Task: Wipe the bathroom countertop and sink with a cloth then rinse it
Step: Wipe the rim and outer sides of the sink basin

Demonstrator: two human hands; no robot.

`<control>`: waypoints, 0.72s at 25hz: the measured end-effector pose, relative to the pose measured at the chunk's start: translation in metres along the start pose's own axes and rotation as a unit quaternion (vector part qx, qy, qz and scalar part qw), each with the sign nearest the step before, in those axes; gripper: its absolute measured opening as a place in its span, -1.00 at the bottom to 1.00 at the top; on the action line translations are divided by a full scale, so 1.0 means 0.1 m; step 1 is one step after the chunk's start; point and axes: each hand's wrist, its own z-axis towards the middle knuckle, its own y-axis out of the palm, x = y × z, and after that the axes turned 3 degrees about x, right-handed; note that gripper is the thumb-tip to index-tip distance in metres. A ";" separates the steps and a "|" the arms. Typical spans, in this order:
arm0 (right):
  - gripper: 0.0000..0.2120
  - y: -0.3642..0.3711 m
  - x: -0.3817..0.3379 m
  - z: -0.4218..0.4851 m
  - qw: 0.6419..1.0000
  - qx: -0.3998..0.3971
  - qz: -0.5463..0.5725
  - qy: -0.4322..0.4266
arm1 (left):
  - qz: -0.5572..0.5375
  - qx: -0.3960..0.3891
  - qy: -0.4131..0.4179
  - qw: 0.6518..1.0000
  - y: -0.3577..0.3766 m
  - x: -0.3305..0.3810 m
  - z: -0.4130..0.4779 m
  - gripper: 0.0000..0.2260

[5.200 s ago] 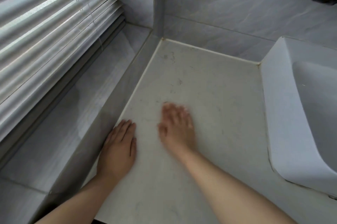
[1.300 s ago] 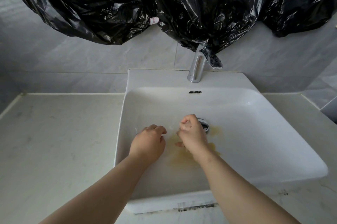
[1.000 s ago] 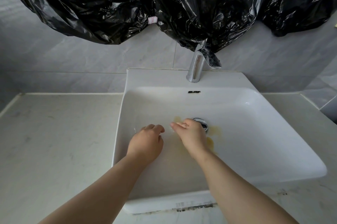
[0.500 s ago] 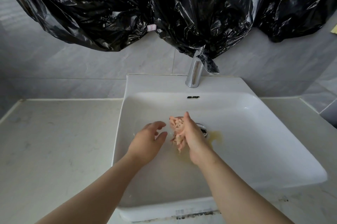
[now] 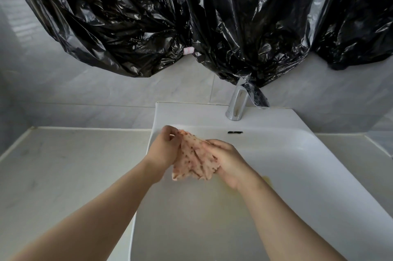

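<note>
White sink (image 5: 319, 165): both hands grip pink cloth (image 5: 194, 159) above basin.

Passage over the sink (image 5: 319, 175) — blocked behind

The rear is closed by the tap (image 5: 236, 104) and low-hung bags (image 5: 191, 16); room is left in the bowl's right half and over the counter (image 5: 63, 165).

Cloth (image 5: 194, 159) between the fingers (image 5: 170, 135) of the left hand (image 5: 163, 151) and right hand (image 5: 229, 161), over the sink (image 5: 319, 167); tap (image 5: 236, 105) behind the fingers; worktop (image 5: 63, 165) to their left.
</note>
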 end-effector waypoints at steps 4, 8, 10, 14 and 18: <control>-0.91 0.13 -0.20 0.29 0.986 0.068 -0.139 -0.055 | 0.061 0.065 0.049 0.995 -0.03 0.08 0.33 -0.85; -0.84 0.21 -0.42 0.83 0.962 0.178 -0.161 -0.126 | 0.157 0.081 0.089 0.980 -0.15 0.15 0.74 -0.82; -0.75 0.21 -0.39 1.08 0.915 0.220 -0.292 -0.168 | 0.309 0.079 0.098 0.942 -0.22 0.07 0.89 -0.67; -0.74 0.35 -0.06 1.29 0.699 0.203 -0.602 -0.328 | 0.350 0.044 0.015 0.936 -0.17 -0.14 0.89 -0.54; -0.61 0.39 -0.10 1.26 0.654 0.142 -0.671 -0.320 | 0.299 0.061 -0.012 0.952 -0.22 -0.19 0.89 -0.55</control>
